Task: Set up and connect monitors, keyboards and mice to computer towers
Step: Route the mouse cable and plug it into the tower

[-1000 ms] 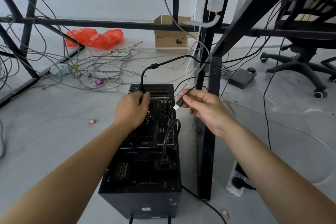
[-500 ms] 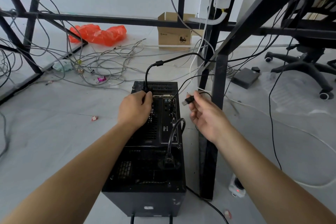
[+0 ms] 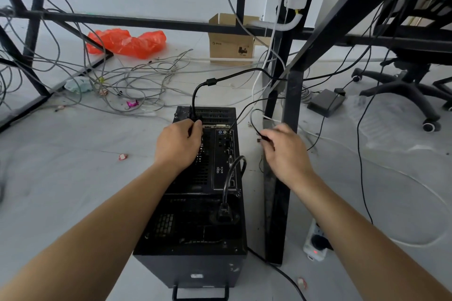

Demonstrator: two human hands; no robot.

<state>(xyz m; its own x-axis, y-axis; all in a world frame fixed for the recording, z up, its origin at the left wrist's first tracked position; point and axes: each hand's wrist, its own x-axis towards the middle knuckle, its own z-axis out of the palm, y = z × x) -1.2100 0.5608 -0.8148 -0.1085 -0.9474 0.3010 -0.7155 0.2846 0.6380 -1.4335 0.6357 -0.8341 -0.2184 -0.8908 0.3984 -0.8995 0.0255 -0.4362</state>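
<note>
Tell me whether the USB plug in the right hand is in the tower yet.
Out. The right hand pinches the USB plug beside the tower, clear of its rear ports.

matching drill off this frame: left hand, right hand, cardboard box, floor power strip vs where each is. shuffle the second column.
1 left hand
2 right hand
3 cardboard box
4 floor power strip

a behind the horizontal frame bar
b gripping the thick black cable at the tower rear panel
c right of the desk leg, red light on
d pinching a small plug beside the tower

Pairs: 1-b, 2-d, 3-a, 4-c
</note>
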